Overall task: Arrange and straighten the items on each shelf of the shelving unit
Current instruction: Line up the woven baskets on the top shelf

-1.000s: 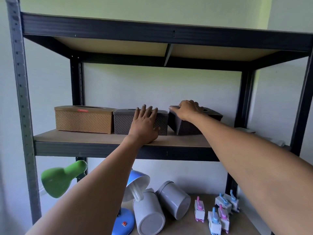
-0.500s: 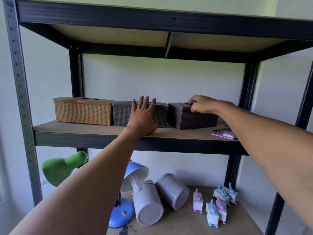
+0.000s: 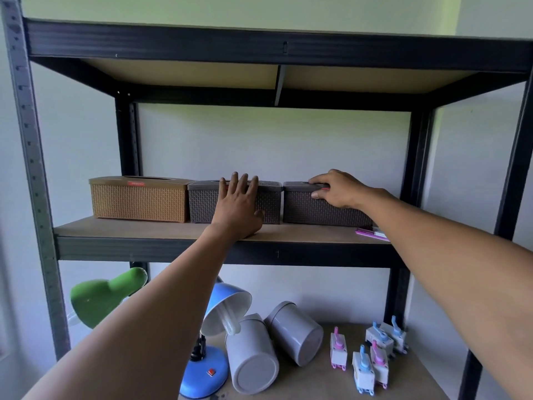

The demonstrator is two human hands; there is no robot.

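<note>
On the middle shelf point(image 3: 173, 230), the dark brown tissue box point(image 3: 323, 209) has swung square, joining the row. Right hand point(image 3: 337, 190) grips its lid; left hand point(image 3: 238, 207), fingers straight, presses the grey tissue box point(image 3: 202, 202).

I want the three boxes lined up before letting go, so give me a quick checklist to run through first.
1. Left hand flat against the grey box: ok.
2. Right hand grips the dark brown box: ok.
3. Fronts of tan box, grey box and dark brown box in one line: ok, roughly.
4. Small gap between grey and dark brown boxes: not ok.
5. Pink item at the shelf front straightened: not ok.
6. Boxes square to the back wall: cannot tell.
</note>
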